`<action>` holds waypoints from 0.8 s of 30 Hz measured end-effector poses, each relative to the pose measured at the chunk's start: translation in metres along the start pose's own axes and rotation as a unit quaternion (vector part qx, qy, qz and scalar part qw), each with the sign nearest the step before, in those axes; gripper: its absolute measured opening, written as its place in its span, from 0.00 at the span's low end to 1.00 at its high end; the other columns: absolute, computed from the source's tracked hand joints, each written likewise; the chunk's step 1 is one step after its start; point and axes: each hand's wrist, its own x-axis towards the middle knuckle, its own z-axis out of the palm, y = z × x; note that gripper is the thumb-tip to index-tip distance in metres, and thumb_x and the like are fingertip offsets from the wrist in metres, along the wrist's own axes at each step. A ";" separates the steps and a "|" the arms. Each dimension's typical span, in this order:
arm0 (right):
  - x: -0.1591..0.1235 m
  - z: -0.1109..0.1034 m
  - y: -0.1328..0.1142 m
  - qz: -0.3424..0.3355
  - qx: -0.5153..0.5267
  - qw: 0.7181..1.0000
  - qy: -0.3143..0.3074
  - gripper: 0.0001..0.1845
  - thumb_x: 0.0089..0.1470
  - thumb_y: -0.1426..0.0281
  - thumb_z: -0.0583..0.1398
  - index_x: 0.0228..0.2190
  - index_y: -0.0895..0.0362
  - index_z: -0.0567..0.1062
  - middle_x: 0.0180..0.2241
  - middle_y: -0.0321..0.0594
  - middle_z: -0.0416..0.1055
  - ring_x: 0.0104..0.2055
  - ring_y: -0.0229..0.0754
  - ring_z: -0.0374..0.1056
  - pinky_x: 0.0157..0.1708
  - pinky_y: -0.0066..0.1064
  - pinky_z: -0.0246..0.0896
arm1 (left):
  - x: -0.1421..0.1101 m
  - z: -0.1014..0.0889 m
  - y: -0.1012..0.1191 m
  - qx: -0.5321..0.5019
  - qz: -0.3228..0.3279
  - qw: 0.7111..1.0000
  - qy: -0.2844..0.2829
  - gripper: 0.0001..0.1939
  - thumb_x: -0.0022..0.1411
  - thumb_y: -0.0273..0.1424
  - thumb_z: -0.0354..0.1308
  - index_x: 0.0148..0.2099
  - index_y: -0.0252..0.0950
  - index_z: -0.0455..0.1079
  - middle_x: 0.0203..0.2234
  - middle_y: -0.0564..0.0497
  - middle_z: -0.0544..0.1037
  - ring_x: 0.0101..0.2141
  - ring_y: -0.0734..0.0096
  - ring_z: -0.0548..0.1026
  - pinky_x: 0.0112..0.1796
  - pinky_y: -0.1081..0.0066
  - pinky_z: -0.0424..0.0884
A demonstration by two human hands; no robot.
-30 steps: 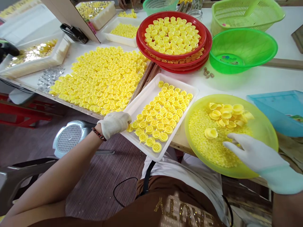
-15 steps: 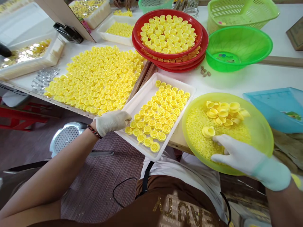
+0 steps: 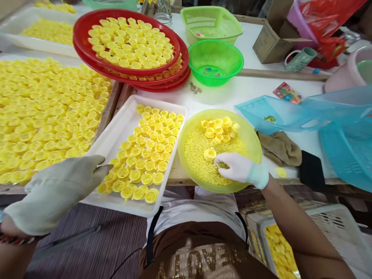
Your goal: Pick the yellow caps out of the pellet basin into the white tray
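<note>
My left hand (image 3: 62, 190), in a white knit glove, reaches over the left wall of a white tray (image 3: 109, 133). Its fingers are pressed together; whatever they grip is hidden. Small yellow toy cups (image 3: 149, 155) with patterned insides stand in rows in this tray. My right hand (image 3: 238, 166), also gloved, dips into a yellow bowl (image 3: 257, 145) of tiny yellow beads (image 3: 197, 155). Its thumb and fingers are curved but apart, with beads showing between them. Just beyond the fingertips sits a loose yellow cup (image 3: 209, 154), and a heap of cups (image 3: 219, 130) lies farther back in the bowl.
Many yellow cups (image 3: 43, 120) cover the board at left. Stacked red trays (image 3: 83, 38) of cups stand behind. A green bowl (image 3: 215, 62), green basket (image 3: 211, 23), blue bin (image 3: 279, 112), brown cloth (image 3: 280, 147) and cardboard box (image 3: 270, 42) surround the work area.
The view has swung to the right, so everything sits farther left. My right hand stays in the bead bowl, its thumb and fingers closer together. My left hand remains at the tray's left side.
</note>
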 end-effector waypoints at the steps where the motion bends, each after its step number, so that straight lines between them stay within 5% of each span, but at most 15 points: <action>1: -0.001 -0.003 -0.001 -0.003 0.009 1.000 0.016 0.07 0.50 0.75 0.57 0.30 0.53 0.74 0.33 0.38 0.77 0.36 0.44 0.72 0.39 0.35 0.66 | -0.002 -0.004 0.011 0.025 -0.005 1.000 0.014 0.18 0.68 0.43 0.48 0.47 0.40 0.74 0.29 0.52 0.75 0.27 0.65 0.70 0.35 0.61 0.65; 3: 0.000 -0.010 -0.004 -0.017 0.025 0.997 0.065 0.08 0.53 0.75 0.56 0.33 0.54 0.74 0.36 0.39 0.77 0.39 0.44 0.72 0.43 0.35 0.67 | -0.004 -0.009 0.037 0.038 0.038 0.997 0.046 0.19 0.68 0.43 0.48 0.54 0.42 0.71 0.36 0.50 0.78 0.32 0.62 0.74 0.36 0.62 0.65; 6: 0.006 -0.017 -0.011 -0.047 0.034 0.989 0.137 0.07 0.57 0.73 0.57 0.38 0.55 0.74 0.40 0.42 0.77 0.44 0.45 0.72 0.48 0.38 0.66 | -0.001 -0.010 0.080 -0.017 0.169 0.984 0.062 0.17 0.69 0.43 0.49 0.51 0.40 0.72 0.35 0.48 0.79 0.35 0.61 0.76 0.37 0.64 0.66; 13: 0.002 -0.019 -0.007 -0.018 0.040 0.984 0.174 0.08 0.59 0.73 0.58 0.39 0.55 0.76 0.39 0.42 0.77 0.44 0.45 0.72 0.46 0.39 0.67 | 0.013 -0.004 0.167 -0.071 0.313 0.939 0.119 0.12 0.68 0.38 0.52 0.48 0.38 0.71 0.38 0.46 0.79 0.37 0.61 0.77 0.38 0.64 0.68; 19: -0.021 -0.021 0.002 0.037 0.034 0.985 0.166 0.10 0.60 0.73 0.56 0.37 0.55 0.78 0.38 0.40 0.79 0.42 0.44 0.74 0.45 0.37 0.68 | 0.026 -0.007 0.215 -0.076 0.410 0.896 0.151 0.15 0.63 0.39 0.59 0.48 0.37 0.70 0.44 0.44 0.75 0.41 0.58 0.74 0.40 0.61 0.69; 24: -0.017 -0.013 0.003 0.035 0.047 0.980 0.189 0.10 0.62 0.71 0.55 0.38 0.53 0.78 0.39 0.40 0.79 0.42 0.44 0.73 0.45 0.37 0.68 | 0.035 0.000 0.227 -0.109 0.453 0.873 0.142 0.09 0.63 0.34 0.58 0.43 0.37 0.70 0.44 0.44 0.74 0.43 0.59 0.74 0.43 0.60 0.70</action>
